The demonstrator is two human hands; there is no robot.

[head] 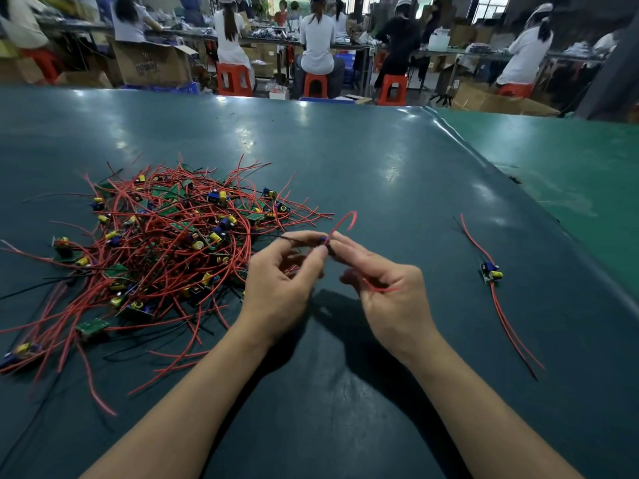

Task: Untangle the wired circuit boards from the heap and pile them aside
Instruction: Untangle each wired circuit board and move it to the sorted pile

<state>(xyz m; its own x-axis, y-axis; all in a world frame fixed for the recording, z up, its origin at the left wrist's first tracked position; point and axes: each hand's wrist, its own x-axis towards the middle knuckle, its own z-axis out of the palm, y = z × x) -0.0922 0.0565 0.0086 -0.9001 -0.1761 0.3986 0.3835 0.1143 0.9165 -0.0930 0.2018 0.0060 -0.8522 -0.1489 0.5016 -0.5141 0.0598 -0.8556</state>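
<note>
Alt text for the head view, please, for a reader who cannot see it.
Two bare hands, left hand and right hand, pinch one small circuit board with red wires above a dark green table mat. A tangled heap of red-wired green boards lies to the left; one separated board lies to the right.

Overhead light is glaring off the dark teal table mat (pixel 345 160). Beyond its far edge, seated workers (pixel 316 39) are facing long benches (pixel 294 41) on red stools (pixel 235 79); cardboard boxes (pixel 152 65) are standing alongside; windows (pixel 489 5) are glowing behind.
</note>
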